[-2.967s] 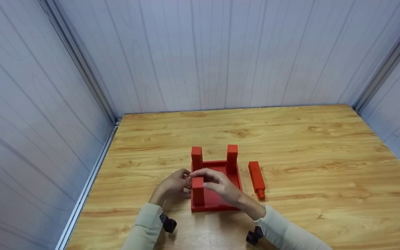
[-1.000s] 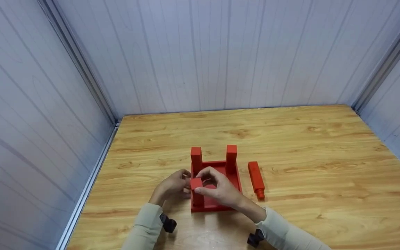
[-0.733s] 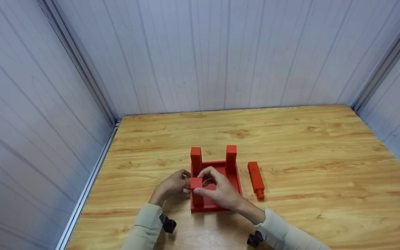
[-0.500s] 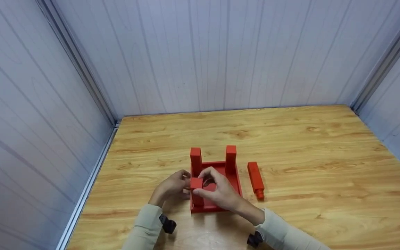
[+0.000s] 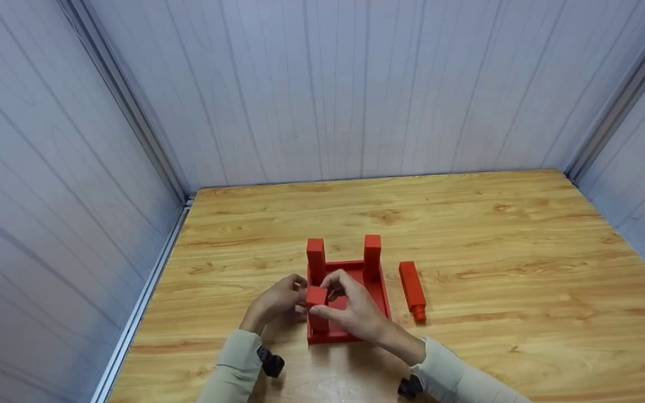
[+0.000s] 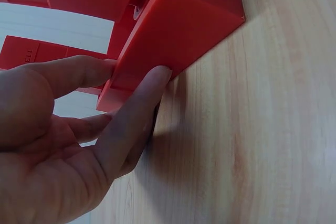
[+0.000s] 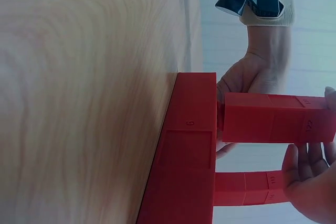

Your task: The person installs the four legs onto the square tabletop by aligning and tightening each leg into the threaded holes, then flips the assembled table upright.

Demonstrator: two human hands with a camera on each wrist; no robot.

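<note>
A red base (image 5: 350, 337) with raised edges, like an upturned small table, lies on the wooden table. At its near left corner stands a square red leg (image 7: 249, 119), and my right hand (image 5: 356, 310) pinches its top between thumb and fingers. A narrow neck shows between leg and base in the right wrist view. My left hand (image 5: 279, 296) holds the base's left edge, one fingertip pressed flat against the outer wall (image 6: 178, 30). Two more legs rise at the far corners, the far left leg (image 5: 316, 260) and the far right leg (image 5: 373, 257).
A loose red leg (image 5: 412, 288) with a round stub at its near end lies right of the base. Pale panel walls (image 5: 333, 89) close off the table (image 5: 496, 235) at the back and both sides.
My right thumb has shifted from the near leg's right side to its near face, the fingers drawing in around the top. Left hand, base and loose leg stay put.
</note>
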